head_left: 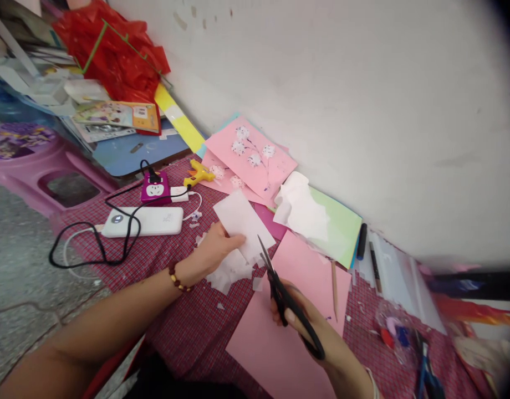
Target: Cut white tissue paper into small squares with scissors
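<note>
My left hand (215, 252) pinches a sheet of white paper (243, 219) between thumb and fingers, above the table. My right hand (302, 316) grips black-handled scissors (282, 296); the blades are slightly parted and point at the paper's lower right edge. Whether they touch the paper I cannot tell. Below my left hand lie torn or cut white paper scraps (228, 275). Under the scissors a large pink sheet (259, 332) rests on the checked tablecloth (176, 321), with a pencil (335, 291) on its right part.
Pink cards with white flowers (255, 158) lie near the wall, beside a yellow glue gun (198, 173). At the left are a purple power socket (155, 188), a white power bank (155, 221) and looping black cable. Green paper (338, 221) and a black marker (362, 241) lie to the right.
</note>
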The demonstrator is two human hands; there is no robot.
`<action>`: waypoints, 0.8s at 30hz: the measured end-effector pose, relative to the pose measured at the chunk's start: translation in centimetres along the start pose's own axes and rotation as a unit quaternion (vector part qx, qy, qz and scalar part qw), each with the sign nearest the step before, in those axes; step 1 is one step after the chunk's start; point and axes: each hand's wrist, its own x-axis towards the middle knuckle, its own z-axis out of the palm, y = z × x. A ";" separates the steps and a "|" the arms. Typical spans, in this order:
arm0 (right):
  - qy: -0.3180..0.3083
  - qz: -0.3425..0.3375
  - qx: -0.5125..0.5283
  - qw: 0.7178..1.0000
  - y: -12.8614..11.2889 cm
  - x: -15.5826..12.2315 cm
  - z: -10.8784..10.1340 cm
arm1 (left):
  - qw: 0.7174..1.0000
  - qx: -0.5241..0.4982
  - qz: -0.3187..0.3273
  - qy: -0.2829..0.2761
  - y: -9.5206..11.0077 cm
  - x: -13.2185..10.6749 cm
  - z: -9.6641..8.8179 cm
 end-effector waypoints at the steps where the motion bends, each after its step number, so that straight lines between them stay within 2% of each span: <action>1: 0.000 0.001 -0.005 1.000 -0.2 0.1 0.1 | 1.000 0.002 -0.002 -0.008 -0.1 0.0 0.0; 6: -0.005 0.005 -0.017 1.000 -0.5 0.4 0.3 | 0.999 0.011 0.002 -0.035 -0.9 0.0 -0.1; 17: -0.006 0.019 -0.032 0.999 -0.2 0.3 -0.1 | 0.995 0.092 0.012 -0.031 -0.8 0.1 -0.1; 24: 0.014 0.028 -0.025 0.999 0.0 0.6 -0.2 | 0.995 0.091 0.012 -0.034 -0.9 0.1 -0.3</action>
